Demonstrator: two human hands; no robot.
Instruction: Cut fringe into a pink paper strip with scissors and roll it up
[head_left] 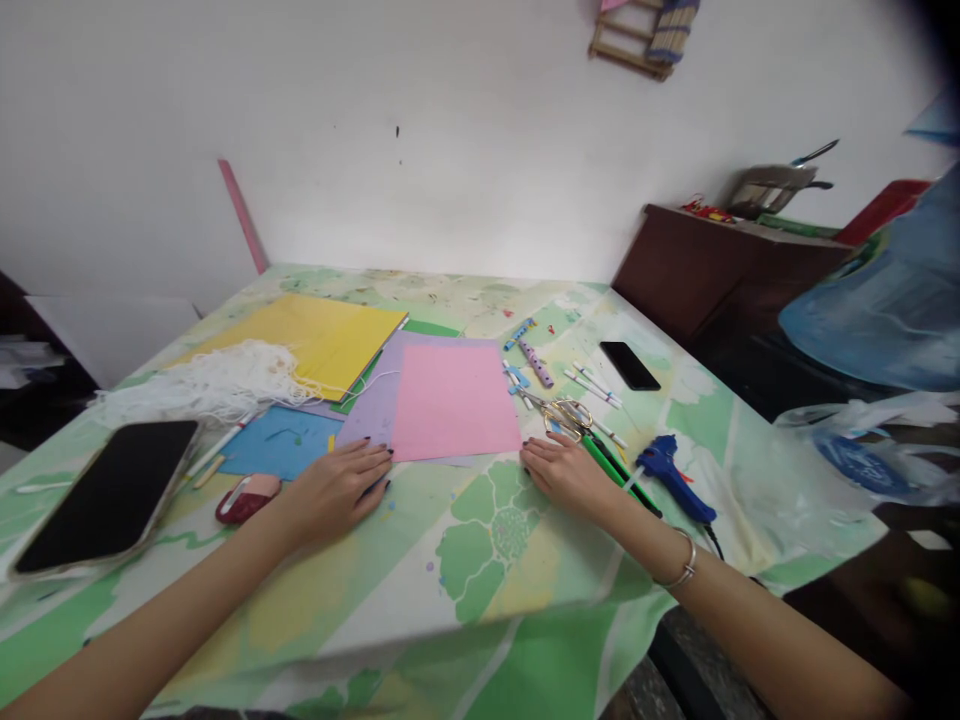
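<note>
A pink sheet (457,402) lies flat over a purple sheet (375,385) in the middle of the table. My left hand (346,485) rests palm down at the near left corner of the pink sheet, fingers stretched out, holding nothing. At its near right corner lies my right hand (564,474), also flat with fingers extended and nothing held. Gold-handled scissors (568,418) and green-handled pliers (616,470) lie just beyond and beside my right hand. A blue sheet (276,443) is left of my left hand.
White yarn (225,385) spills over yellow sheets (315,335). A large phone (112,495) lies left, a smaller phone (630,366) right. A blue glue gun (675,480) with a cord sits near my right forearm. A plastic bag (817,480) is at the right edge.
</note>
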